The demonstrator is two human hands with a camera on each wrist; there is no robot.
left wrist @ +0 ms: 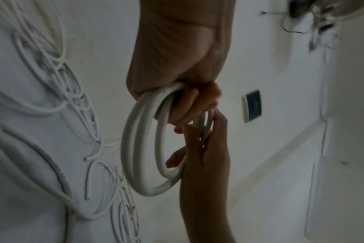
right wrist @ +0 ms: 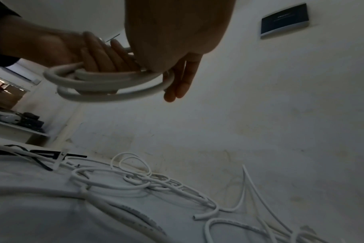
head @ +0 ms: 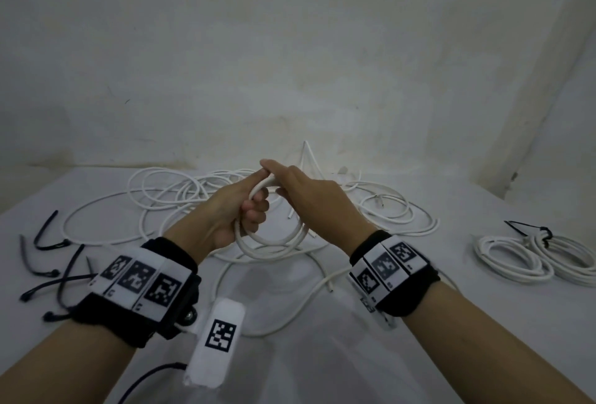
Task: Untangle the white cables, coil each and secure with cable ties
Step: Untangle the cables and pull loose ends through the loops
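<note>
White coil (head: 270,242) (several loops) in left hand (head: 225,210).

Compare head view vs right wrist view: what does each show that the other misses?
Head only: two finished coils at the far right, one with a black tie, plus both wristbands.
Right wrist only: a dark wall panel and a shelf with dark items off to the side.
Both: the left hand gripping the coil, the right hand at it, the tangled cables and loose black ties on the white table.
</note>
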